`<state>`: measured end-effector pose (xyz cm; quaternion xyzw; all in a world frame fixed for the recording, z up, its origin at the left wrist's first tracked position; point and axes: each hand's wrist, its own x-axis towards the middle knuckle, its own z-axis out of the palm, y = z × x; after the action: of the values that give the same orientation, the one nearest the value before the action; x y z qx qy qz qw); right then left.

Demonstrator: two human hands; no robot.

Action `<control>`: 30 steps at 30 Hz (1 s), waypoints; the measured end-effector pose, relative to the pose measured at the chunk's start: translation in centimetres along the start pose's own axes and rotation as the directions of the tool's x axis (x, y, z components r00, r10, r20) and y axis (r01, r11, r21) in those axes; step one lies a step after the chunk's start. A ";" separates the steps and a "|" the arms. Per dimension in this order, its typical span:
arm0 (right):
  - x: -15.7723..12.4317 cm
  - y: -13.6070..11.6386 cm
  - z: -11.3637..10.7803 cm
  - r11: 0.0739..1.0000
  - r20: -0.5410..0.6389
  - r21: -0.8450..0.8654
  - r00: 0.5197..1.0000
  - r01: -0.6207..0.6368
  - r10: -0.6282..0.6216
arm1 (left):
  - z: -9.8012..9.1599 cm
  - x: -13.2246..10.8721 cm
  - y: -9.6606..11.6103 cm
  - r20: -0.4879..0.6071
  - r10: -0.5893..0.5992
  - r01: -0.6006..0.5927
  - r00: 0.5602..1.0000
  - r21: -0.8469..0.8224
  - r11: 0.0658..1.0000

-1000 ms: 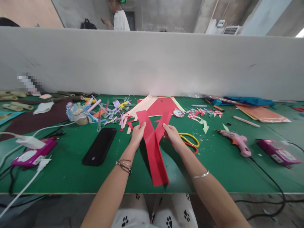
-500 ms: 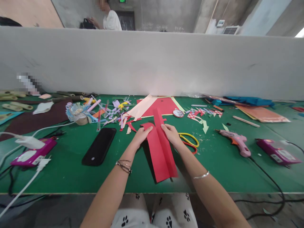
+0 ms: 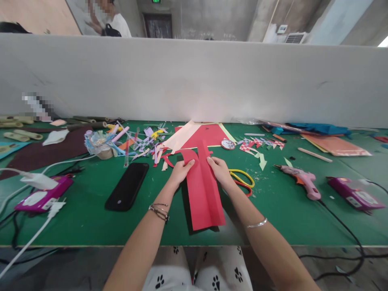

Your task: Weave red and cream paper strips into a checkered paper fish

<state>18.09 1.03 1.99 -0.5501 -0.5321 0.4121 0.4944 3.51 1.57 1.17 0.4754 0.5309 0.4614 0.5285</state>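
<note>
A red sheet of paper (image 3: 201,198) with a lengthwise crease is held above the green table, its near end close to the table's front edge. My left hand (image 3: 181,173) pinches its left side near the far end, thumb on top. On the opposite side my right hand (image 3: 218,169) grips the raised right part, also with the thumb showing. The fingers under the paper are hidden. Scissors with yellow and red handles (image 3: 244,178) lie just right of my right hand, partly covered by it. Beyond the held sheet lie more red paper (image 3: 203,135) and a pale pink sheet (image 3: 182,138).
On the left are a black phone (image 3: 127,186), a purple power strip (image 3: 45,196) and paper scraps (image 3: 145,143). On the right lie a pink glue gun (image 3: 303,180) and another purple box (image 3: 354,194). A white partition (image 3: 194,81) stands behind; a person (image 3: 119,24) is beyond it.
The red sheet's near end has shifted slightly left, and its left part looks flatter and wider. Both hands keep their hold. The person beyond the partition has moved left.
</note>
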 end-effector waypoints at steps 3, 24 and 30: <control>0.2 0.3 -0.3 1.000 -0.032 0.011 0.999 0.004 -0.004 | -0.3 0.1 0.2 -0.065 0.010 -0.009 0.998 0.019 1.000; -0.2 0.2 -0.3 0.965 -0.069 -0.215 0.984 0.149 -0.167 | 0.5 -0.2 -0.5 0.038 0.023 -0.026 0.999 0.065 0.998; 0.1 0.5 -0.2 0.968 -0.079 -0.194 0.982 0.156 -0.174 | 0.2 0.3 -0.6 -0.009 0.090 -0.087 0.996 0.146 0.985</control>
<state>18.43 1.13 1.51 -0.5671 -0.5881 0.2909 0.4978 3.73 1.77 0.59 0.5323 0.5455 0.4480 0.4674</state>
